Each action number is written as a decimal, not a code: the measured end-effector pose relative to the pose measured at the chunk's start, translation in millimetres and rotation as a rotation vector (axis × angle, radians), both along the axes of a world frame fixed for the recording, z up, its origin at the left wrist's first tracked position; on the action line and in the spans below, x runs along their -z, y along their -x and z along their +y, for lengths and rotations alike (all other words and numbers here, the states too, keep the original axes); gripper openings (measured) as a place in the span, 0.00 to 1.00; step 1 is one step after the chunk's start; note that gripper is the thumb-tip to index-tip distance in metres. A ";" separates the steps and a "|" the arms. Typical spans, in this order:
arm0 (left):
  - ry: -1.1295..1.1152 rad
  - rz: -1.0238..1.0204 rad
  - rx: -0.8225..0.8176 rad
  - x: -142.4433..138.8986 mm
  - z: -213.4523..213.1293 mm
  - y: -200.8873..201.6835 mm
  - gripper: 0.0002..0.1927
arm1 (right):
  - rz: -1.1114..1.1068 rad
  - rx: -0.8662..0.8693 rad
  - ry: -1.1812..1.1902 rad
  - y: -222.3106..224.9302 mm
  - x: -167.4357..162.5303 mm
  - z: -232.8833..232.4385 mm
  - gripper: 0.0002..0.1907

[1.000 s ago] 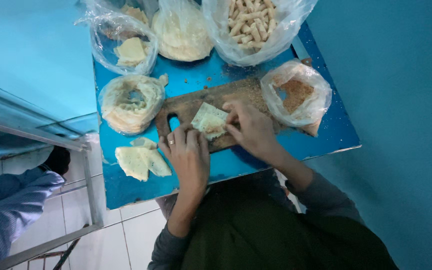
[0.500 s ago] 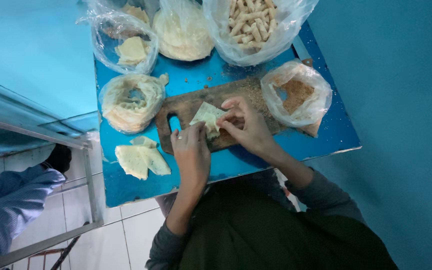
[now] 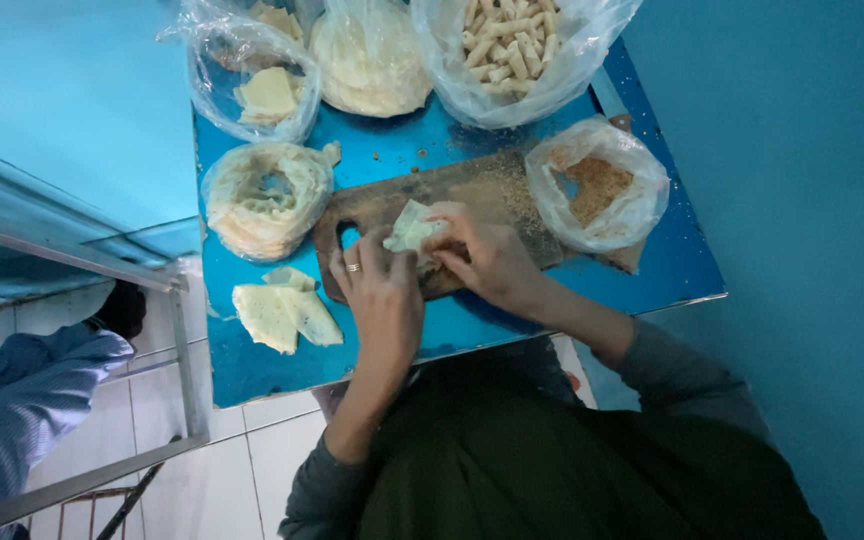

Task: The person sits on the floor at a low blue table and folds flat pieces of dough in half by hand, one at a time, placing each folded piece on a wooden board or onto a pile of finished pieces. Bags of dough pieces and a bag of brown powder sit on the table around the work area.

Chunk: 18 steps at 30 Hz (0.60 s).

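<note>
As seen, both hands (image 3: 432, 270) pinch wrapper (image 3: 410, 228).

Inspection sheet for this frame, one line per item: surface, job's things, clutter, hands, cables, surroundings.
Surface: blue table bearing a crumb-dusted wooden cutting board.
Job's things: pale wrapper sheet, partly folded, over the board.
Clutter: bag of rolled sticks; bag of crumbs; bag of round wrappers; bag of cut sheets; bag of stacked wrappers; loose cut sheets.
Hands: left hand, with a ring, and right hand both grip the wrapper sheet.
Cables: nothing seen.
Surroundings: blue wall; tiled floor; another person's blue sleeve at left.
</note>
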<state>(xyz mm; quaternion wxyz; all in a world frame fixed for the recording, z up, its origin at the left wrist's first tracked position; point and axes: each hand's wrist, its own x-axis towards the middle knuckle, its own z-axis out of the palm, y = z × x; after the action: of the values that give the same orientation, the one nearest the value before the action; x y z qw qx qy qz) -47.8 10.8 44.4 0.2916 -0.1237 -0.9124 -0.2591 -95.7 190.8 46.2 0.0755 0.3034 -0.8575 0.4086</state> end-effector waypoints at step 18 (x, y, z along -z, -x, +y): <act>0.147 -0.107 0.078 16.7 -16.7 28.8 0.07 | -0.052 -0.078 -0.054 32.6 -12.5 -0.2 0.20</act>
<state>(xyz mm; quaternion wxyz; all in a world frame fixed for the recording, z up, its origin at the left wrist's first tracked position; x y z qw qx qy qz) -76.6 -5.9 27.7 0.2221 -0.1663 -0.9377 -0.2090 -128.3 190.5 58.7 0.0291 0.3275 -0.8574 0.3958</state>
